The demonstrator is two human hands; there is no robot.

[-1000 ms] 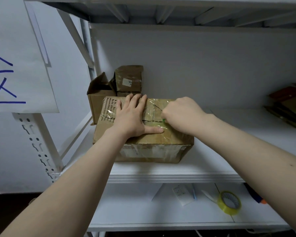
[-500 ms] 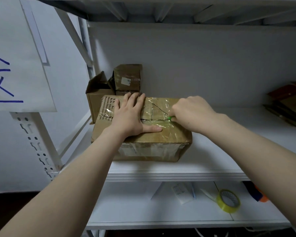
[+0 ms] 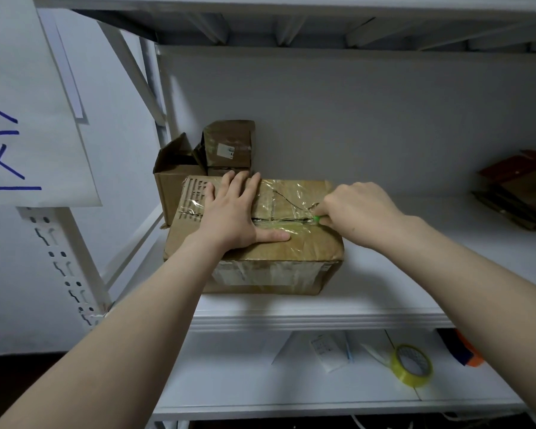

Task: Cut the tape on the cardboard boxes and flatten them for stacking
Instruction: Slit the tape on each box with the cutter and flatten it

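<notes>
Mid-cut on the top seam: the taped cardboard box [image 3: 307,252] sits centre frame on the shelf [image 3: 399,274], with the left hand [image 3: 229,218] flat, fingers straight, pressing the lid. The right hand [image 3: 356,212] is curled round a green-tipped cutter [image 3: 316,218], probably a blade but too small to tell, at the seam's right end. Next: run through the tape [image 3: 291,228] to the edge, open the flaps, then cut the underside.

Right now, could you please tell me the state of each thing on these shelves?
Large taped box, closed, seam tape partly slit.
Left hand, flat, pressing the box top.
Right hand, gripping the green cutter at the seam.
Small box behind, flaps open.
Small taped box, closed.
Tape roll, lying on lower shelf.
Flattened cardboard, stacked.
</notes>
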